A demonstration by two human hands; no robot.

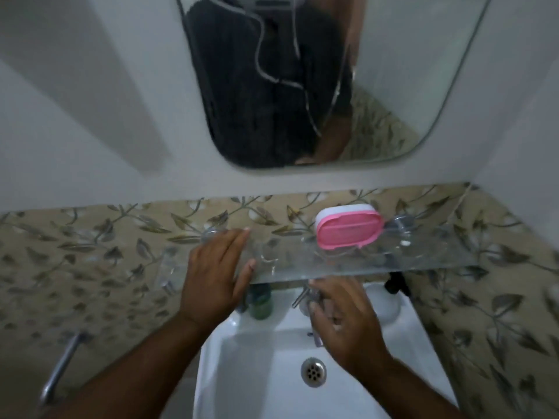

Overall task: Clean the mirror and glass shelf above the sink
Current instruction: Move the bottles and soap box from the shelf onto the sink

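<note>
A rounded mirror (393, 71) hangs on the white wall and reflects a person in a dark top. Below it a clear glass shelf (429, 258) runs along the leaf-patterned tiles above the white sink (257, 373). My left hand (216, 273) lies flat on the shelf's left end, fingers spread, thumb over the front edge, holding nothing. My right hand (344, 319) hovers below the shelf over the tap, fingers loosely curled and blurred; I see nothing in it. A pink and white soap box (348, 229) stands on the shelf to the right.
A chrome tap (302, 297) sits behind my right hand. A green bottle (260, 303) stands on the sink's back left ledge, under the shelf. A metal handle (60, 367) sticks out at the lower left. A dark bracket (396, 282) holds the shelf's right side.
</note>
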